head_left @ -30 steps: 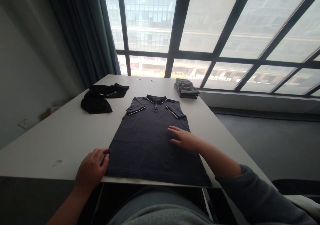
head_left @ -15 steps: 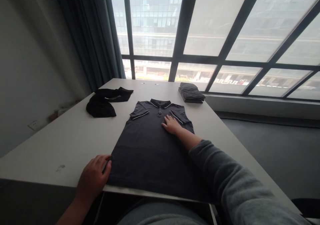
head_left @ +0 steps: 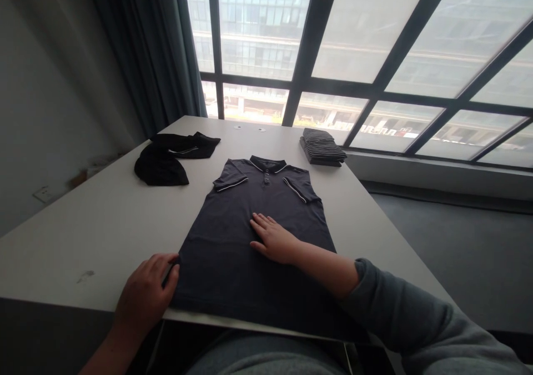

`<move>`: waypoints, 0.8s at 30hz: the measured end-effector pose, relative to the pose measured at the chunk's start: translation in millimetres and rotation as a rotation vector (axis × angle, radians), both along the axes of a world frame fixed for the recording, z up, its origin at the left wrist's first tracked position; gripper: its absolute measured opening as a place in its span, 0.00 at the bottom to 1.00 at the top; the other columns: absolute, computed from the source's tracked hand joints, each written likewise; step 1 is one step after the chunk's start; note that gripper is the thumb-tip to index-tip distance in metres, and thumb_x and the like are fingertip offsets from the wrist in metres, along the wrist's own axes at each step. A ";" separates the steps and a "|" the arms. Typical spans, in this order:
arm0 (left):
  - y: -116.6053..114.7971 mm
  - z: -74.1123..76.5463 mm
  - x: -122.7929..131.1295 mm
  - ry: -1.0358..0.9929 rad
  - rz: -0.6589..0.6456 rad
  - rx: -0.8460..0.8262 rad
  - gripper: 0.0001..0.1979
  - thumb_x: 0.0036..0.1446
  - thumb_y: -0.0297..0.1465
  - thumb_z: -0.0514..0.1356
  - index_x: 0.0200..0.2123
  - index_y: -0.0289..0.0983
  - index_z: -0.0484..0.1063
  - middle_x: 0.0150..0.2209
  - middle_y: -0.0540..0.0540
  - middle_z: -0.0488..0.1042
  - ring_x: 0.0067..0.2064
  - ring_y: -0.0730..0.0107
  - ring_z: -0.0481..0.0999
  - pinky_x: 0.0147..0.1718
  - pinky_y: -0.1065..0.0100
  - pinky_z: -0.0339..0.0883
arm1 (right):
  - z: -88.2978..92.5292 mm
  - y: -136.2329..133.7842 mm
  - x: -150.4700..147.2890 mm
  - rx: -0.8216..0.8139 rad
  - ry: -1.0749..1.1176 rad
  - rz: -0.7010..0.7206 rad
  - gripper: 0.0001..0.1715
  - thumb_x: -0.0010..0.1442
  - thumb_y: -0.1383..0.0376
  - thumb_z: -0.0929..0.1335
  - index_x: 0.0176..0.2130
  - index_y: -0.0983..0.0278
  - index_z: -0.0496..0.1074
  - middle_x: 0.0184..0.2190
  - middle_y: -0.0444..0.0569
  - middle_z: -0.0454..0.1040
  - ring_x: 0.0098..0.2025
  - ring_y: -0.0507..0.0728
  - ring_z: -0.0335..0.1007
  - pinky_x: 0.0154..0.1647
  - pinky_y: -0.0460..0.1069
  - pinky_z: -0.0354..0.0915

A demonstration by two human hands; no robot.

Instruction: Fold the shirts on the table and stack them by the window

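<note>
A dark navy polo shirt (head_left: 233, 219) with white-trimmed collar and sleeves lies flat and face up on the white table (head_left: 100, 225), its hem at the near edge. My right hand (head_left: 272, 238) rests flat on the middle of the shirt, fingers stretched out and slightly apart. My left hand (head_left: 145, 294) sits at the shirt's lower left corner with its fingers curled over the hem edge, pinching the cloth.
A crumpled black garment (head_left: 166, 158) lies at the table's far left. A folded striped garment (head_left: 321, 146) sits at the far right corner. Large windows and a dark curtain (head_left: 145, 53) stand behind the table. The floor drops away on the right.
My right hand slid from the shirt's right side up to near the collar, then back down to the middle of the chest. My left hand stayed at the hem corner.
</note>
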State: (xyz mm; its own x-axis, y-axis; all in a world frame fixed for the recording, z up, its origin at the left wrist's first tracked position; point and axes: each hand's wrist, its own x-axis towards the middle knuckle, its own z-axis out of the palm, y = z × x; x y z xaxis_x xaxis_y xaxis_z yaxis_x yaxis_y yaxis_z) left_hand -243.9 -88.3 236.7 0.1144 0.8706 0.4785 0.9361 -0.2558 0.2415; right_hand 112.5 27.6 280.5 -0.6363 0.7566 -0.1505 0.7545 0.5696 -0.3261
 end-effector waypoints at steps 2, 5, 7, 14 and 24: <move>-0.2 0.1 -0.1 0.000 0.005 -0.009 0.14 0.70 0.39 0.53 0.47 0.40 0.76 0.45 0.42 0.82 0.46 0.54 0.81 0.47 0.56 0.73 | 0.9 -16.4 -12.2 -0.014 0.035 0.110 0.47 0.73 0.47 0.64 0.77 0.73 0.53 0.78 0.65 0.43 0.80 0.68 0.38 0.80 0.63 0.40; 0.2 -0.1 -0.1 0.001 0.014 -0.015 0.14 0.70 0.40 0.53 0.47 0.41 0.76 0.45 0.42 0.82 0.46 0.54 0.81 0.47 0.57 0.73 | -2.2 -36.7 -25.6 -0.021 0.105 0.247 0.48 0.73 0.47 0.66 0.77 0.71 0.52 0.78 0.65 0.44 0.80 0.68 0.39 0.80 0.64 0.41; 0.5 -0.4 0.2 0.005 0.016 -0.014 0.14 0.70 0.40 0.53 0.46 0.41 0.76 0.45 0.42 0.82 0.46 0.54 0.81 0.47 0.57 0.73 | -5.3 -43.5 -30.4 -0.024 0.151 0.341 0.48 0.72 0.47 0.66 0.77 0.70 0.52 0.78 0.64 0.44 0.80 0.68 0.40 0.80 0.64 0.42; -0.3 -1.2 0.6 -0.003 0.000 0.000 0.13 0.71 0.39 0.53 0.47 0.41 0.75 0.44 0.43 0.81 0.45 0.54 0.81 0.47 0.57 0.71 | -5.6 11.2 -12.2 0.002 0.138 0.239 0.45 0.75 0.47 0.63 0.78 0.69 0.51 0.79 0.60 0.44 0.81 0.65 0.37 0.80 0.62 0.40; -0.7 -1.6 1.6 -0.019 0.016 -0.022 0.13 0.70 0.39 0.53 0.47 0.41 0.75 0.45 0.42 0.81 0.45 0.54 0.80 0.48 0.56 0.72 | -26.8 106.0 41.5 0.091 -0.029 -0.139 0.46 0.76 0.45 0.56 0.78 0.70 0.49 0.79 0.59 0.41 0.81 0.65 0.35 0.80 0.60 0.37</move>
